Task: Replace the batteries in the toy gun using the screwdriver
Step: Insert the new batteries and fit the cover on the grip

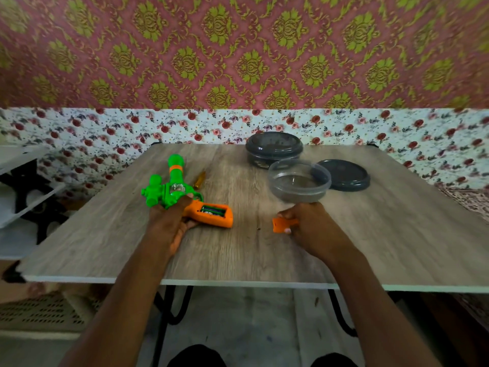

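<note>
A green toy gun (pixel 169 189) with an orange grip (pixel 211 214) lies on the wooden table (pixel 264 255), left of centre. Its battery compartment is open and batteries show inside. My left hand (pixel 172 215) holds the gun where the green body meets the grip. My right hand (pixel 309 223) pinches the orange battery cover (pixel 281 225) just above the table, to the right of the gun. A screwdriver (pixel 199 178) with an amber handle lies beyond the gun, partly hidden by it.
A clear round container (pixel 299 181) stands just beyond my right hand. Its dark lid (pixel 344 174) lies to the right. A closed dark container (pixel 274 149) sits at the table's far edge. White shelving (pixel 18 186) stands to the left.
</note>
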Tool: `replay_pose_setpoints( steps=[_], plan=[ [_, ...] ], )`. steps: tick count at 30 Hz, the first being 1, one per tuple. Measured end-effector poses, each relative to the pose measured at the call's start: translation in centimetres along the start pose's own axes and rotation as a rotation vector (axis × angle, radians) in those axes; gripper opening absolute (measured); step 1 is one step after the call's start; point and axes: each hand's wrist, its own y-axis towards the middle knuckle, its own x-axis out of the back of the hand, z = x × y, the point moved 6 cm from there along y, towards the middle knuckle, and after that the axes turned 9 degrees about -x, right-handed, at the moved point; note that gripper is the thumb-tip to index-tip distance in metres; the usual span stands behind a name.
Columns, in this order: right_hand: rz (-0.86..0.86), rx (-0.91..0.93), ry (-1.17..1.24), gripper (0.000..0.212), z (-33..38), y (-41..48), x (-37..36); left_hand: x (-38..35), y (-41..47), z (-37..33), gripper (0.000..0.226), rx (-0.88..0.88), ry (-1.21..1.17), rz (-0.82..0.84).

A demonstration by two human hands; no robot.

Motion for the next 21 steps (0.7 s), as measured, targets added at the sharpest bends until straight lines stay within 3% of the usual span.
replay_pose_setpoints(
  steps=[5,11,14,21],
  plan=[
    [-0.034,-0.013,0.040,0.044,0.0,0.6,0.6,0.0,0.1,0.0,0.030,-0.015,-0.005,0.021],
    [-0.169,0.031,0.201,0.037,1.4,1.6,1.3,-0.1,0.2,0.2,0.028,-0.004,-0.023,0.039],
    [-0.249,0.108,0.314,0.033,3.7,2.0,1.0,0.0,0.3,0.2,0.037,0.010,-0.020,0.035],
    [-0.184,0.151,0.662,0.021,9.0,4.3,-2.1,-0.3,0.1,0.2,0.045,0.022,-0.046,0.029]
  ],
)
